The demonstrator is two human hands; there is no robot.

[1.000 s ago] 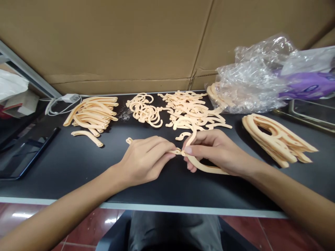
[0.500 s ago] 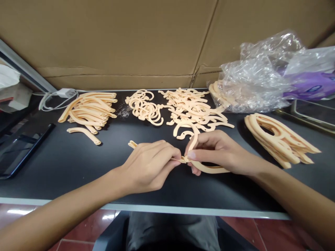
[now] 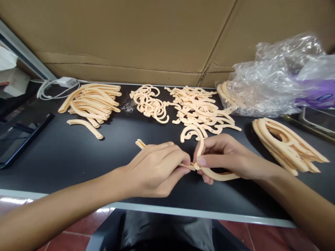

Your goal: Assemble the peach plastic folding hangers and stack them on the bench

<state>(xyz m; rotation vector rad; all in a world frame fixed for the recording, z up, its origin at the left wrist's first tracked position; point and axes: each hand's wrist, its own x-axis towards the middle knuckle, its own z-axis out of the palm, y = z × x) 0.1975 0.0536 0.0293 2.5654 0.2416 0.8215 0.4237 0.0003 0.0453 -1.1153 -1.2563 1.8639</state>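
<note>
My left hand [image 3: 159, 170] is closed round a cream plastic hanger arm [image 3: 140, 143]; its slotted far end sticks out past the knuckles. My right hand [image 3: 222, 157] pinches a curved hanger hook [image 3: 201, 144] together with a second hanger arm [image 3: 221, 176] that bows beneath the palm. Between my fingertips these parts meet at a small joint [image 3: 195, 166]; whether they are locked together I cannot tell. Just beyond my right hand lies a heap of hook-shaped hanger pieces [image 3: 206, 108].
Loose hanger arms [image 3: 94, 99] are piled at the back left, with small curved hooks [image 3: 151, 103] beside them. Folded hangers [image 3: 285, 143] are stacked on the right. Behind stand clear plastic bags [image 3: 272, 83] and a purple packet [image 3: 316, 92]. A dark phone-like device [image 3: 24, 139] lies far left.
The camera view has shifted slightly, so the table's contents appear farther right. Both hands keep the same parts pressed together at the joint, with hardly any visible finger movement.
</note>
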